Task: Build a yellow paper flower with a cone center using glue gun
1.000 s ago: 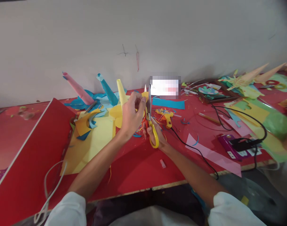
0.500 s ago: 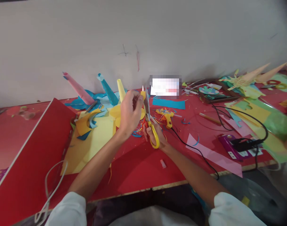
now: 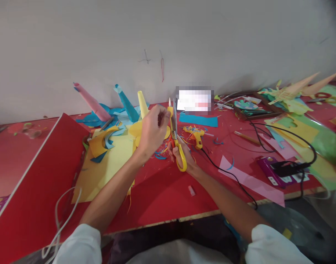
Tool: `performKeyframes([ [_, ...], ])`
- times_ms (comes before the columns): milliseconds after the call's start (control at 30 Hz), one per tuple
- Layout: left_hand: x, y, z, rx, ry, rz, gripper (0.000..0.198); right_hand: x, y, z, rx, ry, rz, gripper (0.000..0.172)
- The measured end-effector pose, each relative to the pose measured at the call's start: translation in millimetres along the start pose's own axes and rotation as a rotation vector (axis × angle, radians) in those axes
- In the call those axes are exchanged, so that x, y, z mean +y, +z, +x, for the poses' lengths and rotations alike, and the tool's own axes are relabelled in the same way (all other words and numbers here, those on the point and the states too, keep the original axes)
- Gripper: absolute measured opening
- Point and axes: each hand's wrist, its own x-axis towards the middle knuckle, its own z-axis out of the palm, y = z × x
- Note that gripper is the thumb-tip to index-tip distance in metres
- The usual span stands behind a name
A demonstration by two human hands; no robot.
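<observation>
My right hand (image 3: 183,151) grips a pair of scissors (image 3: 181,158) with yellow handles, its fingers in the loops. The scissors point up and away, with their blades slightly apart. My left hand (image 3: 152,128) is closed in a pinch on a small yellow paper piece (image 3: 170,111), which sits at the blades near their tips. Behind my left hand a yellow paper flower shape (image 3: 134,129) lies on the table, partly covered. A yellow paper cone (image 3: 142,103) stands past it.
A yellow glue gun (image 3: 197,136) with a black cable lies right of the scissors. Blue (image 3: 198,120) and pink (image 3: 250,180) paper strips lie on the red table (image 3: 162,200). Pink (image 3: 91,102) and blue (image 3: 126,103) cones stand left. A purple power strip (image 3: 278,171) sits right.
Both hands, with the scissors and yellow paper, have shifted very slightly. The scissor tips look a little farther apart. Other things on the table stay where they were.
</observation>
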Motion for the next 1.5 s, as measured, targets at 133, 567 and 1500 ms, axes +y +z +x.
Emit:
performKeyframes([
  [133, 1.6, -0.4, 0.9, 0.013, 0.002, -0.009, 0.018, -2.7, -0.2, -1.9, -0.021, 0.008, -0.013, 0.068],
  [567, 3.1, -3.8, 0.6, 0.04, -0.028, -0.032, 0.013, 0.0, 0.2, -1.3, -0.054, -0.025, 0.057, 0.063],
  [1500, -1.1, -9.3, 3.1, 0.137, 0.024, -0.034, 0.019, -16.8, -4.4, -1.7, -0.037, 0.002, -0.147, 0.068],
])
